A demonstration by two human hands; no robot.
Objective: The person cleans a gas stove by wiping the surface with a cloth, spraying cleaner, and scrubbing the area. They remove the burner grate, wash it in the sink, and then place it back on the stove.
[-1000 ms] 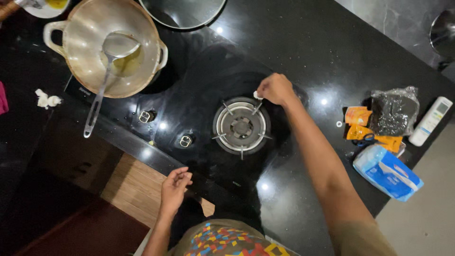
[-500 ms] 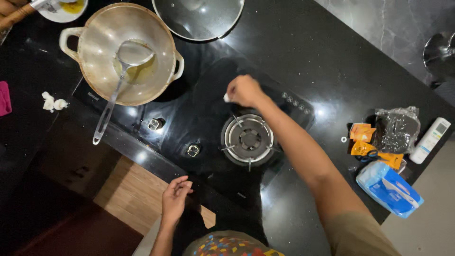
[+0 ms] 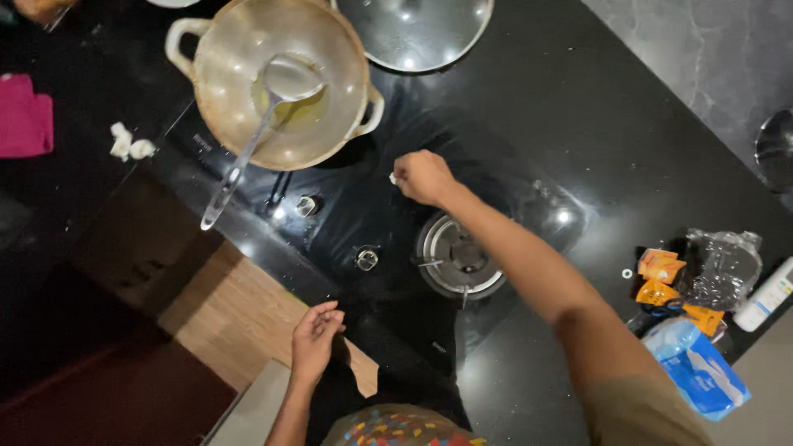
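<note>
Right hand [image 3: 423, 176] closed on a small white wad [image 3: 393, 177], likely soft and light, pinched at its edge on the black glass stove [image 3: 496, 149]; left hand [image 3: 314, 334] hangs loosely open.

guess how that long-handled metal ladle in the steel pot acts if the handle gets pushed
The long-handled metal ladle looks rigid and would likely pivot on the rim of the two-handled steel pot. Its handle overhangs far, so it may tip out. Yellowish liquid at its bowl could make it slippery.

Ladle [image 3: 256, 124] in pot [image 3: 223, 49], left of burner [image 3: 459, 258].
</note>
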